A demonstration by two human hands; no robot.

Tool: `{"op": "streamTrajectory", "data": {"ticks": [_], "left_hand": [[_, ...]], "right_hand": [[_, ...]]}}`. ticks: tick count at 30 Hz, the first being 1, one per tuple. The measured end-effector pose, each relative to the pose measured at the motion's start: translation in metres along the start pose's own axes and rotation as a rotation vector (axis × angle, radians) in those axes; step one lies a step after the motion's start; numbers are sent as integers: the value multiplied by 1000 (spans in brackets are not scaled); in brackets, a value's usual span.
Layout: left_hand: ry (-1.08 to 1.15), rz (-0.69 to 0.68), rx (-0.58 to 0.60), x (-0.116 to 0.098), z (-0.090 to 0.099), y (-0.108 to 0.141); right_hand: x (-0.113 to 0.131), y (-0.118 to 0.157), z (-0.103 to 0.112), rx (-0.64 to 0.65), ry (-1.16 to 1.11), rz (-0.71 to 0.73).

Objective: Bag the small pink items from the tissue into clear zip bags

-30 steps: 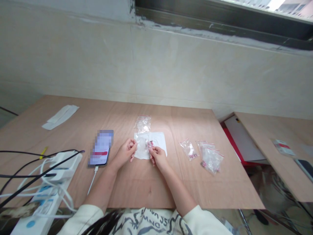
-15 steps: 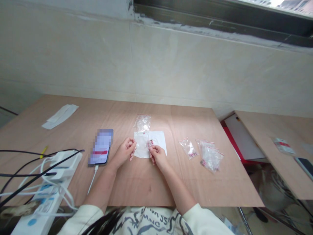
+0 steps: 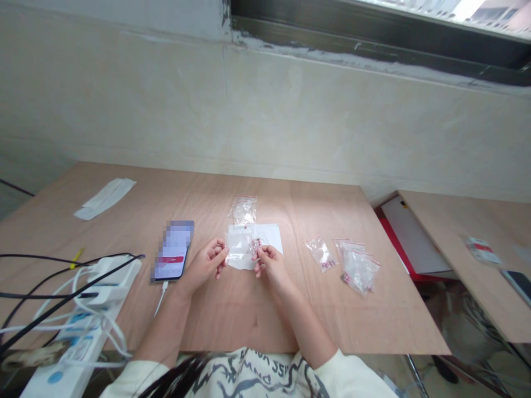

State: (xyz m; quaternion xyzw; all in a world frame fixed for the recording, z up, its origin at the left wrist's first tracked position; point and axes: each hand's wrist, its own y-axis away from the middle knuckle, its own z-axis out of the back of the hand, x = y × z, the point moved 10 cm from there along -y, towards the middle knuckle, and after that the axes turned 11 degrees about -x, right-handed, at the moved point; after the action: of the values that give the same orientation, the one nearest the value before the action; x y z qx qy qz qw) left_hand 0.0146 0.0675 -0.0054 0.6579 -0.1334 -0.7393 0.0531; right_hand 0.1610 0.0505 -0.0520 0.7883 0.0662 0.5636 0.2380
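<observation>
Clear plastic forms the thin, flat bag [image 3: 238, 243] that lies between the person's hands, over a white rectangular sheet of paper [image 3: 272, 235]. Small pink-and-white pieces [image 3: 258, 242] show at its right side, by the right hand [image 3: 269, 265], whose thumb and fingers are clamped on that end of the bag. The left hand [image 3: 207, 261] has its thumb and curled fingers close together at the bag's left edge; I cannot tell whether the film is pinched between them.

Just beyond the paper sits a clear plastic zip bag with a red line along its top [image 3: 244, 210]. To the right, well apart from the hands, lie a single clear bag with pink pieces at its bottom [image 3: 321, 254] and, near it, an overlapping pile of similar clear bags [image 3: 359, 268]. Left of the left hand, a dark-edged phone with a lit screen [image 3: 172, 253] is joined to a white cable [image 3: 160, 299]. All rest on a pale brown wooden table [image 3: 232, 320].
</observation>
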Motion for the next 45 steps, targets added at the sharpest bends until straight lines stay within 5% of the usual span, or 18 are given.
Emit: {"op": "streamTrajectory", "data": {"ticks": [8, 12, 18, 26, 39, 45], "left_hand": [[-85, 1, 55, -5, 4, 7], [-115, -97, -191, -15, 28, 0], [-188, -176, 61, -29, -21, 8], [-135, -146, 56, -31, -23, 10], [-282, -255, 7, -35, -19, 11], [-242, -227, 138, -34, -34, 24]], "right_hand": [[18, 5, 12, -68, 25, 95], [50, 18, 14, -91, 196, 285], [84, 45, -4, -18, 451, 548], [61, 32, 4, -39, 377, 351], [56, 32, 2, -46, 404, 383], [55, 39, 0, -12, 345, 373]]}}
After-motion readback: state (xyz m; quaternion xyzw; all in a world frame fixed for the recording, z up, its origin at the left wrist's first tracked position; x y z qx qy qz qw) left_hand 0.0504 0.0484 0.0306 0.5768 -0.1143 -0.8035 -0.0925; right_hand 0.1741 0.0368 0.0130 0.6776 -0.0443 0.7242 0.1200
